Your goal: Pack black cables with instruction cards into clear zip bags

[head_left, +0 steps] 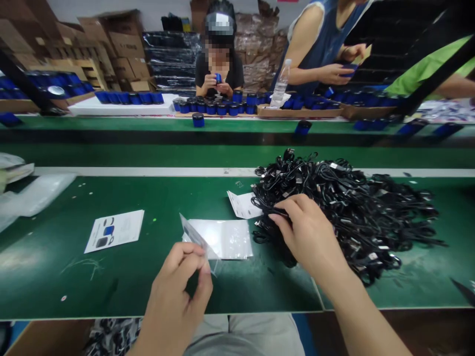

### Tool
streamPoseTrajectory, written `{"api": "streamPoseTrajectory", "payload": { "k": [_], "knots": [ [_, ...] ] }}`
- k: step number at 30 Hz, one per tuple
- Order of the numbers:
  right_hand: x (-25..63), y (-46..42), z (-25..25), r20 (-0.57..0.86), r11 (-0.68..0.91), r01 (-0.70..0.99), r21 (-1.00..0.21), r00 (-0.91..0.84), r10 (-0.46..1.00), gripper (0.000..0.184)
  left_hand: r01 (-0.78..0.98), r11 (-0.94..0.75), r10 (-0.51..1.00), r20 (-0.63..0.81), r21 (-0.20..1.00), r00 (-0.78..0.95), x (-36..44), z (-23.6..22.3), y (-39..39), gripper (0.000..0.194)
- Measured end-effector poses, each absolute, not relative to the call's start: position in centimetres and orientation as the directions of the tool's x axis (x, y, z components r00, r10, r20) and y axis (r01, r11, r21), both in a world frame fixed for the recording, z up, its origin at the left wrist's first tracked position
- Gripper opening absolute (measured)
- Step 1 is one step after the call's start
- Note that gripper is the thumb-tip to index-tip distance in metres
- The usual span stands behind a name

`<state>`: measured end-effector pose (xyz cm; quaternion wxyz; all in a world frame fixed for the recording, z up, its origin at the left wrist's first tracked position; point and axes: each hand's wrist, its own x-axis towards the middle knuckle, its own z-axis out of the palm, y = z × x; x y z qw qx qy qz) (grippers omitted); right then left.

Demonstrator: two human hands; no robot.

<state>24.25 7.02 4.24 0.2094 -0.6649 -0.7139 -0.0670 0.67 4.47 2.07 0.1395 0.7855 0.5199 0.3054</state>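
Note:
My left hand (181, 284) pinches a small clear plastic bag (198, 236) between thumb and fingers, tilted up above the table; a greyish sheet seems to show through it. Below lies a stack of clear bags (232, 237), flat on the green surface. At the left edge of a heap of black USB cables (345, 207), my right hand (304, 227) closes thumb and forefinger on a cable (280, 211). A folded white leaflet (243, 203) lies partly under the heap. Farther left rests a stack of printed leaflets (115, 231).
Crumpled plastic bags (40, 195) lie at the left. Beyond a pale strip (166, 171) runs a green belt with blue jars (198, 120) on it. Co-workers (218, 64) handle blue items across the line. Under the table edge is a box of wrapped pieces (111, 336).

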Motion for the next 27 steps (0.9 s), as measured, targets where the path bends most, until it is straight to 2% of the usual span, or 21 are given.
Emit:
{"api": "streamPoseTrajectory", "payload": {
  "k": [2,4,7,11,13,15,17,18,20,22,27],
  "knots": [
    [22.9,5.3,4.1,0.471,0.235,0.895,-0.379,-0.032,0.882,0.005,0.734,-0.396,0.915,0.309,0.553,0.261,0.8,2.1,4.7,0.024],
    [21.7,4.0,3.4,0.493,0.327,0.827,-0.457,-0.07,0.867,0.005,0.739,-0.375,0.925,0.28,0.559,0.258,0.9,2.1,4.9,0.025],
    [21.1,4.0,1.6,0.546,0.319,0.871,-0.373,-0.072,0.835,0.013,0.744,-0.341,0.94,0.231,0.575,0.252,1.2,2.0,5.0,0.027],
    [23.1,6.6,0.8,0.548,0.105,0.952,-0.287,0.073,0.834,0.015,0.735,-0.331,0.943,0.226,0.592,0.243,1.6,1.8,5.1,0.028],
    [24.1,7.4,1.6,0.622,0.082,0.945,-0.316,0.14,0.77,0.013,0.736,-0.346,0.938,0.247,0.582,0.245,1.8,1.8,5.2,0.027],
    [24.2,7.0,2.8,0.695,0.16,0.876,-0.454,0.237,0.679,0.007,0.741,-0.362,0.93,0.271,0.565,0.248,1.8,1.8,5.2,0.026],
    [23.5,5.6,3.9,0.635,0.248,0.742,-0.623,0.294,0.714,0.006,0.743,-0.364,0.929,0.277,0.562,0.245,1.8,2.0,5.3,0.025],
    [22.9,4.7,4.1,0.564,0.276,0.669,-0.69,0.257,0.785,0.008,0.742,-0.36,0.931,0.277,0.566,0.24,1.7,2.1,5.3,0.025],
    [21.4,2.8,4.0,0.422,0.325,0.551,-0.769,0.054,0.905,0.01,0.739,-0.344,0.936,0.274,0.578,0.222,1.6,2.2,5.3,0.024],
    [19.9,1.4,3.1,0.401,0.376,0.518,-0.768,-0.069,0.913,0.011,0.742,-0.328,0.941,0.273,0.585,0.201,1.4,2.2,5.2,0.022],
    [17.9,0.8,0.8,0.549,0.428,0.654,-0.623,-0.024,0.835,0.011,0.747,-0.318,0.937,0.315,0.583,0.153,1.6,2.1,5.1,0.022]
  ]
}}
